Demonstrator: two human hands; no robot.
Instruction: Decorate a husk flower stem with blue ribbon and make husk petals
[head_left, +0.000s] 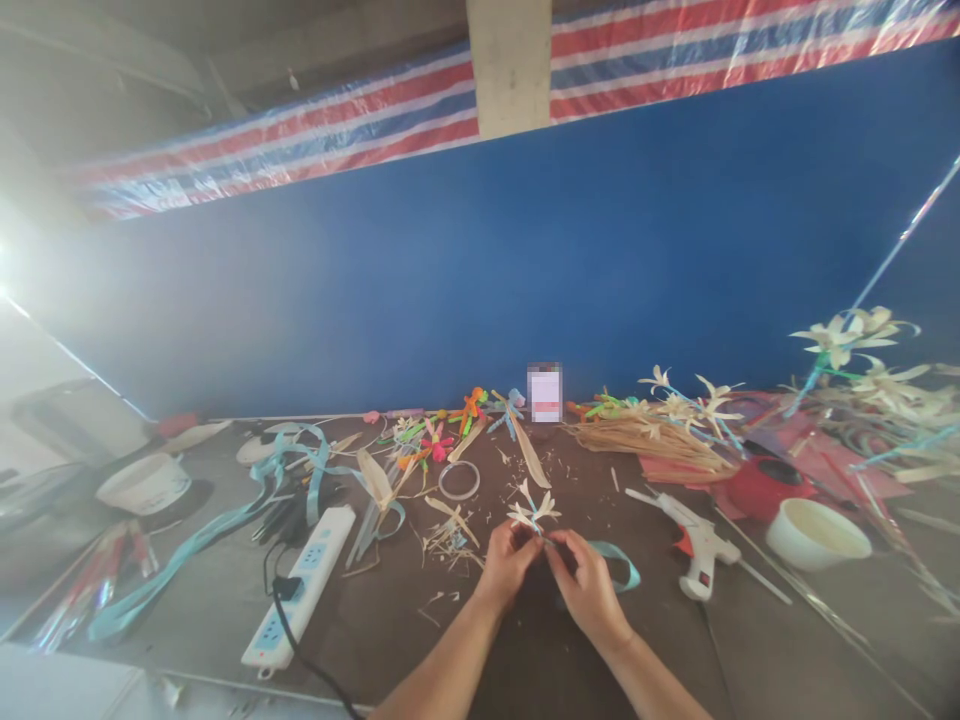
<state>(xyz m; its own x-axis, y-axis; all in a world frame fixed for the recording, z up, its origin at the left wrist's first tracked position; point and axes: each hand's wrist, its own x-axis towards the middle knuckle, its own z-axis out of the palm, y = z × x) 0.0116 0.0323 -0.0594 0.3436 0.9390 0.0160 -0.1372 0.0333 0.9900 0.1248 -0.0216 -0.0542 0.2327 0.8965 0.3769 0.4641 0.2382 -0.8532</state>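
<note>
Forearms (448, 655) converge, left hand (507, 566) and right hand (590, 590) holding pale flower (533, 514).

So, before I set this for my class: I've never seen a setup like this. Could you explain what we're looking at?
There is no machine here: a person works with two bare hands. The single picture comes from a camera worn on the head, looking forward and down, so the forearms enter from the bottom edge.

The left hand pinches a pale flower near its base. The right hand has its fingertips close beside it; whether they grip it too is hard to see.

On the dark table, a white power strip lies to the left. To the right lie a glue gun and a white bowl. Small scraps are scattered beyond the hands, and a blue wall rises behind.
</note>
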